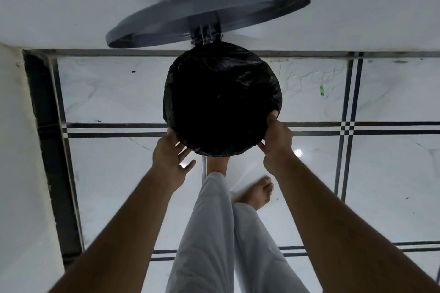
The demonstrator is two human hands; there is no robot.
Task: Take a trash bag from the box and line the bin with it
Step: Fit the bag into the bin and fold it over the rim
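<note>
Bin: a round pedal bin point(190, 141) stands on the tiled floor point(392, 173) near the wall, seen from straight above; almost all of it is hidden by the bag, only a sliver of rim shows at the near left.
Lid: the grey lid point(209, 13) is tipped up at the far edge on its hinge, apparently held by a foot on the pedal.
Trash bag: the black trash bag point(222, 97) fills the mouth, its hem folded over the rim all round.
Left hand: the left hand point(172, 152) is at the near-left rim, fingers spread and loose, touching the hem at most, gripping nothing.
Right hand: the right hand point(277, 137) is at the near-right rim, thumb on top and fingers under, pinching the hem.
Key relation: the hem lies just ahead of both hands, running sideways between them; the right is engaged.
Box: not in view.
Stage: lining looks nearly finished.
</note>
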